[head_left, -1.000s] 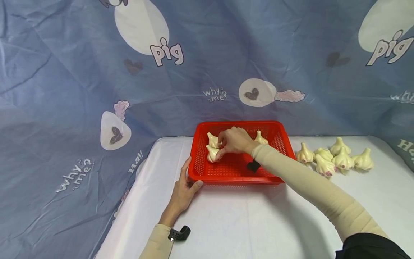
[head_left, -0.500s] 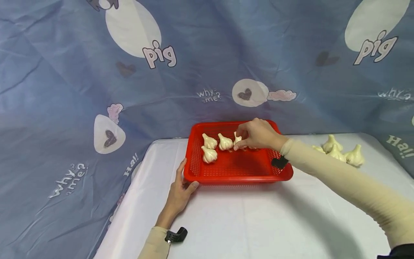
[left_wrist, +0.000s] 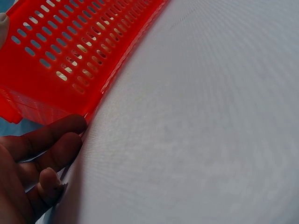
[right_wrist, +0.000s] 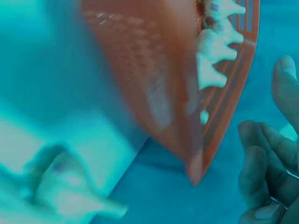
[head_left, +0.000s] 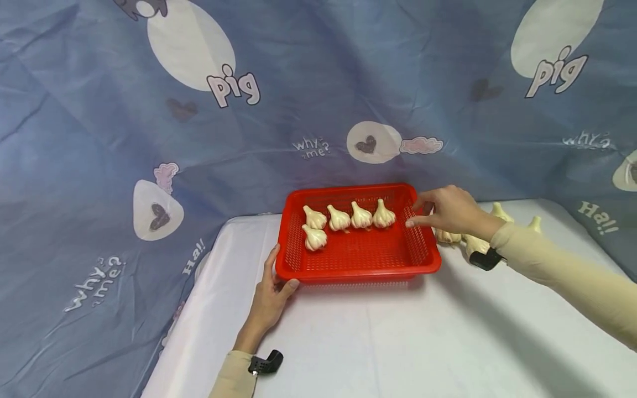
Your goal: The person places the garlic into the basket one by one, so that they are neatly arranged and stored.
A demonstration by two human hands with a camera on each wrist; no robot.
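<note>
Right hand (head_left: 450, 211) is spread: thumb and fingers apart, nothing between them, at the right rim of the red basket (head_left: 358, 272). Left hand (head_left: 271, 301) is on the near-left corner, thumb at the near side, fingers along the left side, grip parted around the corner rather than clenched; I'd call it a brace so the basket doesn't skid. Inside: four garlic bulbs (head_left: 361, 217) lined up along the far wall, necks toward it, probably for tidy spacing. Fifth bulb (head_left: 315, 239) sits in front of the leftmost. Loose bulbs (head_left: 475, 246) on the bench (head_left: 358, 342) past the right rim, likely there for short right-side reach; my hand and sleeve (head_left: 562, 271) hide some, can't count them
</note>
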